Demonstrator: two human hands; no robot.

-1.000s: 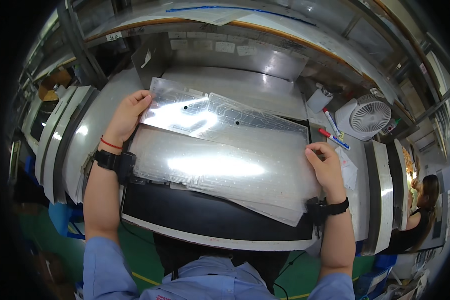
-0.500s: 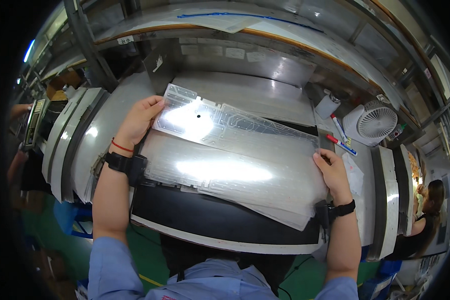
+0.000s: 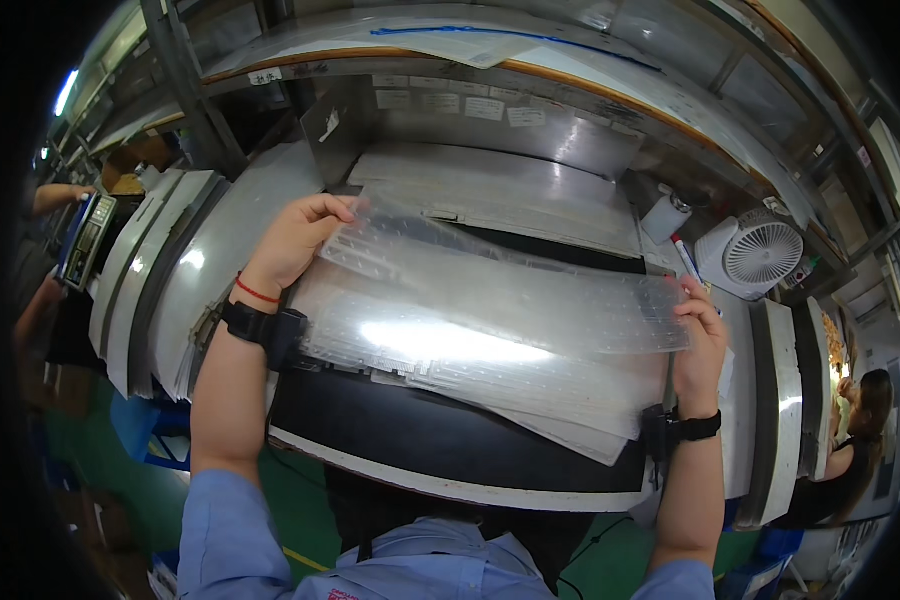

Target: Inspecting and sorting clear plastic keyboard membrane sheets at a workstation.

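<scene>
A thin clear plastic sheet (image 3: 560, 290) with a small printed or cut pattern spans between my two hands, bowed and slightly blurred. My left hand (image 3: 300, 240) pinches its left end between thumb and fingers. At the other end, my right hand (image 3: 702, 330) has its fingers closed on the sheet's edge. Beneath it lies a loose stack of similar clear sheets (image 3: 510, 385), with uneven, notched edges, on a black mat (image 3: 380, 418). Bright glare covers the middle of the stack.
Behind the stack are metal plates (image 3: 500, 190) and an upright metal panel. A white fan (image 3: 755, 250), a white bottle (image 3: 667, 216) and a marker (image 3: 686, 258) stand or lie at right. Stacked boards (image 3: 140, 270) flank the left side. Other people are at both edges.
The held sheet has lifted and bent, its near edge tipping up toward me. My right hand has risen slightly and moved right, and its fingers now wrap the sheet's end.
</scene>
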